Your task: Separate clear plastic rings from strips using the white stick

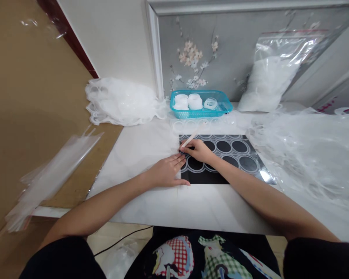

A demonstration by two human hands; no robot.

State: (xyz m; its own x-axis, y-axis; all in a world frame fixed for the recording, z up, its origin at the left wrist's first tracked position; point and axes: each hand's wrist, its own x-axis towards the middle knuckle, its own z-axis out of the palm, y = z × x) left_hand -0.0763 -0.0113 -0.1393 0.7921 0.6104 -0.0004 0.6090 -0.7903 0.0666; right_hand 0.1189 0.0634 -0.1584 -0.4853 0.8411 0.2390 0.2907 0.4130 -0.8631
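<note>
Clearly, the black ring-patterned sheet [205,177] lies flat on the marbled tabletop [142,143], directly in front of the person. At its far left part, the right hand [200,151] has its grip clamped on a slim pale stick [191,138], thumb and fingers pinching it so that it slants up to the far right. The lower end is hidden among the fingers, so I cannot tell what it touches. The left hand [167,171] holds nothing: its grip is apart, fingers laid along the sheet's left edge and the thumb at the near left corner.

Only that left side appears pinned. A sideways push from the right hand could therefore swing the sheet on the smooth surface, or lift its glossy right end. If the stick's tip bears down too hard, it could scratch or tear the pattern; fingertips crowded this close might also smudge it or get poked.

To the right, loose ringed film [314,159] spreads close to the sheet, and the right forearm could snag it. Beyond the sheet, a blue basket [202,114] of white rolls [195,102] sits well clear of both hands.
</note>
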